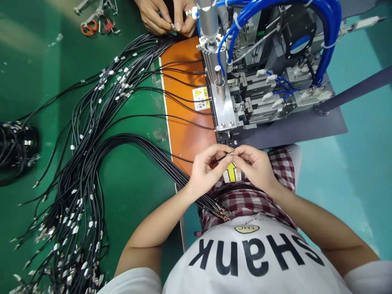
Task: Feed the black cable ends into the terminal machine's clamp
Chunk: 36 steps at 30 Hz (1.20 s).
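Observation:
My left hand (206,165) and my right hand (255,165) meet in front of my chest, just below the machine's metal head. Both pinch the stripped end of a thin black cable (230,154), whose small bare wires show between my fingertips. The cable runs off left across the orange plate (183,134). A bundle of black cables (171,167) passes under my left wrist, with its coloured wire ends lying on my checked apron (284,163).
A machine (245,94) with blue hoses (324,24) and a metal cylinder stands ahead. Several black cables with metal clips (92,122) spread over the green mat at left. Another person's hands (167,16) work at the top. Orange-handled scissors (88,27) lie top left.

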Tool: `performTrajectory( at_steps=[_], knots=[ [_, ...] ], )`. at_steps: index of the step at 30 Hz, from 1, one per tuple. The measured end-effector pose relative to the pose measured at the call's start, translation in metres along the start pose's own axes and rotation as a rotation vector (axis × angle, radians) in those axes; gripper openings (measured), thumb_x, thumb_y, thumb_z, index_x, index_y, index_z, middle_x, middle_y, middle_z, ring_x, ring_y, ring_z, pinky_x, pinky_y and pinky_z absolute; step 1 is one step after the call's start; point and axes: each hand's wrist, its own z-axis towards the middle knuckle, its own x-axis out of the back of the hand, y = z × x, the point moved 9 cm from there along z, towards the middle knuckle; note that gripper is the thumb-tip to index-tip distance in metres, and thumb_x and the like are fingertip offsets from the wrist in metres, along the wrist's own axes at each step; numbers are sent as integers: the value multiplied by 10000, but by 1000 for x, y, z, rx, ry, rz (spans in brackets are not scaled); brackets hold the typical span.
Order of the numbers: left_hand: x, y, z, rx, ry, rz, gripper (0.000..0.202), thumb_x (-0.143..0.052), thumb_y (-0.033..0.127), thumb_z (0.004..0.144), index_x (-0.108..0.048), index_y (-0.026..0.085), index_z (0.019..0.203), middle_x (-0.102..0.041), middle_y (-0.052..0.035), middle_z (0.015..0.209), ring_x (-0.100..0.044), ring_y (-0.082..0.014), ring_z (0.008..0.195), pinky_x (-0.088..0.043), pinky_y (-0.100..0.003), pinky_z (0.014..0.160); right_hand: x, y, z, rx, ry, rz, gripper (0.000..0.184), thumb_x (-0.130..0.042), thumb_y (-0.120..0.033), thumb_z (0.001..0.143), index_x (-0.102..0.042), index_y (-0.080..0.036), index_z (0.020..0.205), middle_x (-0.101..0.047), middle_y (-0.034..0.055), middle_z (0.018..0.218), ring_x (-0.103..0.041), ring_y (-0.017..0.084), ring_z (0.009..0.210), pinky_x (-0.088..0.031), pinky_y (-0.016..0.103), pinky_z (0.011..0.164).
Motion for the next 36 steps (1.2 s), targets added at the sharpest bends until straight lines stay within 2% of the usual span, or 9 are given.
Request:
performTrajectory(
  at_steps=[2,4,6,10,14,19,24,30,36],
  knots=[
    [-1,-1,1,37,19,-76,252,-712,380,908,-714,177,1057,-692,-52,933,-591,-74,608,-511,-208,546,-1,-3,-1,43,13,-75,154,-681,-352,909,-638,-208,874,-620,-28,680,-576,109,562,-444,245,525],
    [1,-2,2,62,70,-138,244,-720,401,898,-725,169,973,-680,-50,930,-555,-54,526,-469,-209,473,-1,-6,-2,77,24,-144,152,-667,-349,917,-633,-208,871,-632,-15,709,-585,117,595,-434,251,535],
    [3,-5,4,94,101,-192,248,-733,410,888,-722,164,912,-666,-29,829,-543,-55,499,-437,-208,452,-1,-7,-2,89,22,-179,154,-651,-349,926,-627,-206,873,-644,-3,738,-591,124,617,-426,254,540],
    [2,-15,4,176,84,-252,251,-724,417,898,-718,168,925,-575,20,599,-525,-77,514,-413,-195,467,-1,-6,-1,97,24,-212,136,-632,-332,935,-621,-207,884,-650,1,758,-587,128,633,-425,261,560],
    [2,-20,2,238,35,-223,270,-742,425,878,-734,164,947,-597,10,621,-516,-80,532,-437,-200,483,1,-14,-1,161,63,-300,107,-631,-289,926,-624,-210,854,-651,3,773,-563,128,641,-429,273,594],
    [6,-19,2,256,35,-217,271,-806,402,812,-739,153,897,-626,8,616,-536,-85,532,-468,-210,516,3,-26,-2,243,102,-413,84,-630,-242,915,-624,-219,834,-641,0,777,-548,136,655,-454,300,664],
    [5,-20,4,263,28,-279,274,-850,373,762,-732,150,867,-638,12,626,-529,-72,528,-469,-202,537,2,-25,-2,262,114,-440,86,-626,-246,922,-620,-229,838,-646,7,805,-571,149,686,-459,309,673],
    [5,-24,4,265,33,-305,252,-837,340,774,-703,144,859,-651,2,702,-563,-70,601,-466,-186,575,0,-27,-1,279,112,-442,78,-621,-227,936,-635,-229,859,-642,2,814,-565,142,692,-453,309,686],
    [5,-23,3,265,39,-287,242,-814,338,786,-679,146,840,-637,5,709,-554,-74,606,-453,-189,569,2,-28,0,249,77,-390,42,-671,-262,902,-678,-223,918,-683,6,848,-597,139,681,-415,307,617]
  ],
)
